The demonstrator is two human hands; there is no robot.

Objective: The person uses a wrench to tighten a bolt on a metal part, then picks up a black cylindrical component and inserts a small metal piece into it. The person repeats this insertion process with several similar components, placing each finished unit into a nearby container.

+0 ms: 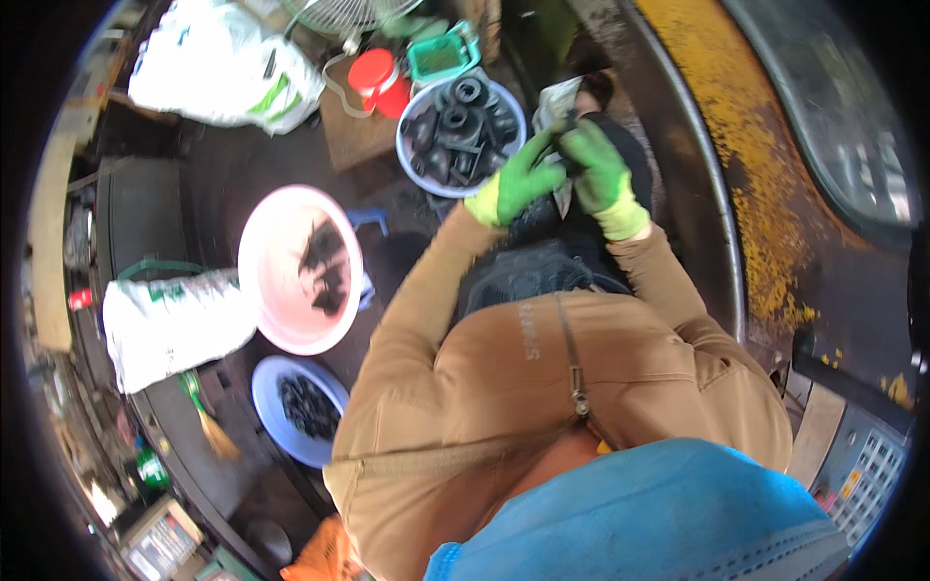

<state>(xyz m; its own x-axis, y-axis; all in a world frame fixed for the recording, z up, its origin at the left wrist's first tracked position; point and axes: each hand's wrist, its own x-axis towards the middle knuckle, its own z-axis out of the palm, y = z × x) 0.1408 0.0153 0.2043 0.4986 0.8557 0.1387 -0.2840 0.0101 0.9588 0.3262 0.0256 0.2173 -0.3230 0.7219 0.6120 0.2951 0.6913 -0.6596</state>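
Note:
My left hand [526,181] and my right hand [599,169], both in green gloves with yellow-green cuffs, meet in front of me. Between their fingers is a small black part [570,143], partly covered and blurred, so its exact shape is unclear. Both hands appear closed on it. Just left of them stands a pale basin [403,155] heaped with black moulded parts [455,118], several of them ring-shaped or cupped. A whitish sheet or bag [556,101] shows just beyond my fingers.
A pink basin [257,254] with some dark pieces and a blue basin [268,390] of black bits stand at left. Behind are a red container [378,82], a green basket [438,58] and a fan [349,12]. Rusty yellow machinery [722,107] borders my right.

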